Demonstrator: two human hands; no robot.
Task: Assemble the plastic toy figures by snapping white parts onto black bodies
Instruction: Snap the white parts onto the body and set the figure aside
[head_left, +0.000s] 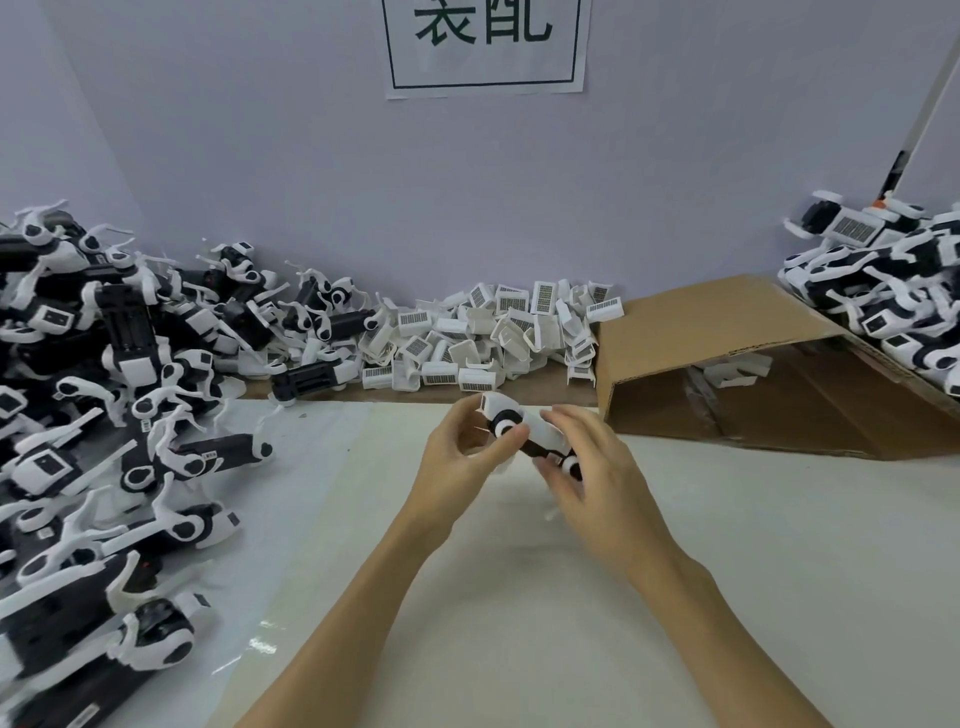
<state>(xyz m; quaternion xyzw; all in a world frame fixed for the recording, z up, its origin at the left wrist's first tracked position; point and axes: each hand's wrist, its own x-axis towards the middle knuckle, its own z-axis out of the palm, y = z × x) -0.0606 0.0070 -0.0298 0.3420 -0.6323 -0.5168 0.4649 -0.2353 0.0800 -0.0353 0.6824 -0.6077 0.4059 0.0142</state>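
Inside tipped cardboard box (727, 332), white parts (735, 371)

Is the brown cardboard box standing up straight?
No, the cardboard box lies tipped on its side on the table, with its open mouth facing the person and a few white parts inside.

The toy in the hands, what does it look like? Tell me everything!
The toy is a small plastic figure with a black body under a white shell and round white-and-black joints. It is tilted, held up over the pale table, in front of the cardboard box. The left hand pinches its upper end, and the right hand wraps around its lower end. It looks a bit blurry.
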